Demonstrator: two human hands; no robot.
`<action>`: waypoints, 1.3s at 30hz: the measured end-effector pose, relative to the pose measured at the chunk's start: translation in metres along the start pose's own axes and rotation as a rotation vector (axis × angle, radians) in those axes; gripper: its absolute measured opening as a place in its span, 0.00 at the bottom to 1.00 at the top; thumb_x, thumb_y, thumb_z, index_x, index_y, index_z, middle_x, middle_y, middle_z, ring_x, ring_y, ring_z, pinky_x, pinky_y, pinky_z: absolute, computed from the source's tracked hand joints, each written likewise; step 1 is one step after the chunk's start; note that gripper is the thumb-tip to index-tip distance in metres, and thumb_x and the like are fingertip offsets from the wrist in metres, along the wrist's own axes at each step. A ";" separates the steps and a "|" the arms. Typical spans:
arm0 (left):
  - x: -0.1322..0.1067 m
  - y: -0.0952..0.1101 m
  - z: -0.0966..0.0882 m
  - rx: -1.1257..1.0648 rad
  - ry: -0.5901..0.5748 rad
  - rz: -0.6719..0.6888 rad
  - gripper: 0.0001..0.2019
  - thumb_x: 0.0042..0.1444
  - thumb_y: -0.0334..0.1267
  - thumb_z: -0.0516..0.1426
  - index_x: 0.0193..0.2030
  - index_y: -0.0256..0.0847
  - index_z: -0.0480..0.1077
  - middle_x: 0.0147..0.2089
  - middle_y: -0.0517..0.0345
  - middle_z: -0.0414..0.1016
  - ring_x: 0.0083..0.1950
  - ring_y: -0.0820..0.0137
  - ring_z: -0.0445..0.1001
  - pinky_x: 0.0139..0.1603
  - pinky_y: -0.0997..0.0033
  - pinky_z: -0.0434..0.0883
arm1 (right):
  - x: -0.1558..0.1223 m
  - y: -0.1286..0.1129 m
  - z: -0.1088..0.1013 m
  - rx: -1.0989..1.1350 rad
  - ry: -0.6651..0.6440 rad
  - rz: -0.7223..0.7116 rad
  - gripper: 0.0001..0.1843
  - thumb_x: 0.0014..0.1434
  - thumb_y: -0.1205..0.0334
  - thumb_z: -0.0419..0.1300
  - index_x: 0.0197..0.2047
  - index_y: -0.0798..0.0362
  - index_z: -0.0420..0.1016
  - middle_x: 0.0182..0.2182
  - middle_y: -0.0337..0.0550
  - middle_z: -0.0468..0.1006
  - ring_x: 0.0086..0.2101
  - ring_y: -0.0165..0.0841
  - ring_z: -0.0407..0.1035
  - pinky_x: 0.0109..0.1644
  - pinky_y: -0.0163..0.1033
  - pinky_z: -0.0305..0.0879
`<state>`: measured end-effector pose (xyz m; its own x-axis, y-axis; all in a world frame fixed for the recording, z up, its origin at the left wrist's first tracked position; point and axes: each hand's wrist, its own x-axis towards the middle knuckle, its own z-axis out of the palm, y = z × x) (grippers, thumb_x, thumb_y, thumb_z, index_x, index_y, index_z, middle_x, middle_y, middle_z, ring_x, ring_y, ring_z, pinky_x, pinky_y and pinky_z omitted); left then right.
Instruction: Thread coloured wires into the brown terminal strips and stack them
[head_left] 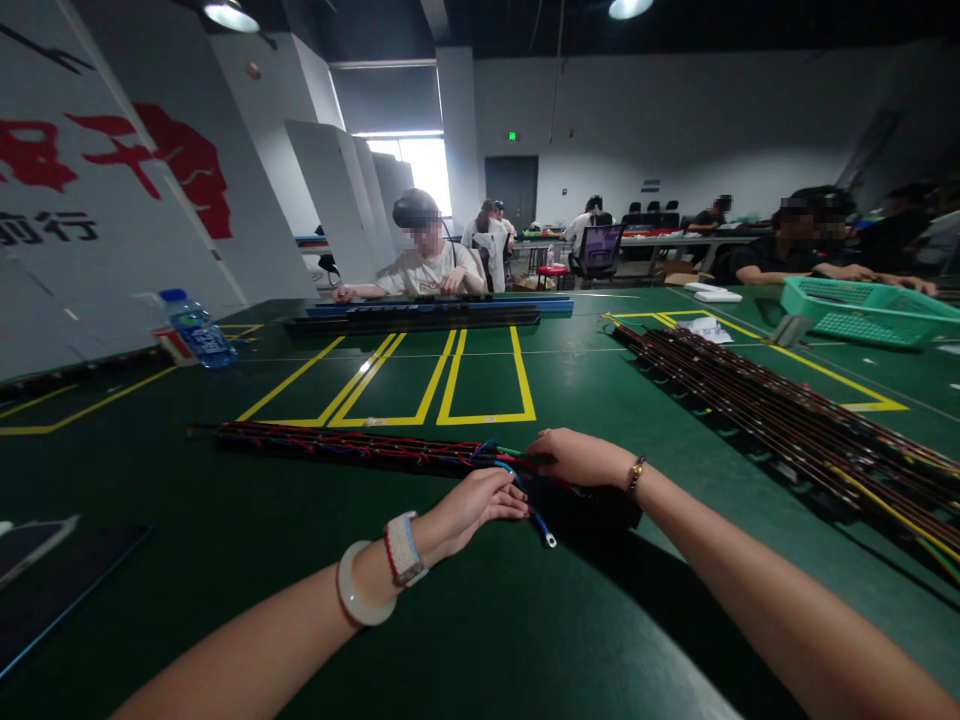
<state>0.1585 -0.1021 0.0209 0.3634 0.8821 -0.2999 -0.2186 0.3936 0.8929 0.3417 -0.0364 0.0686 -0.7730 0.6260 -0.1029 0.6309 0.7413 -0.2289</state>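
Note:
A long bundle of red, blue and green wires [337, 443] lies across the green table in front of me. My left hand [480, 503] is closed in a pinch on a blue wire [536, 522] whose metal tip points down toward me. My right hand [574, 455] rests palm down on the bundle's right end, fingers curled over the wires. A pale bangle and a woven wristband sit on my left wrist, a gold bracelet on my right.
A long rack of brown and yellow wires [787, 420] runs along the right. A water bottle [196, 332] stands far left, a teal basket [870, 310] far right, a dark tablet [45, 580] near left. A person [427, 262] sits opposite behind black and blue strips [420, 314]. Yellow tape boxes mark the table.

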 end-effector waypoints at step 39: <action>0.012 -0.022 0.033 -0.404 0.225 0.123 0.07 0.62 0.36 0.51 0.34 0.36 0.61 0.31 0.56 0.71 0.33 0.73 0.74 0.45 0.67 0.71 | -0.012 -0.007 -0.011 -0.084 -0.099 0.195 0.17 0.62 0.55 0.51 0.34 0.55 0.77 0.30 0.49 0.77 0.29 0.33 0.70 0.27 0.34 0.53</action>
<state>0.1981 -0.1088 0.0085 0.1172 0.9450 -0.3055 -0.5984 0.3127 0.7377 0.3473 -0.0465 0.0825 -0.6362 0.7357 -0.2323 0.7691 0.6288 -0.1149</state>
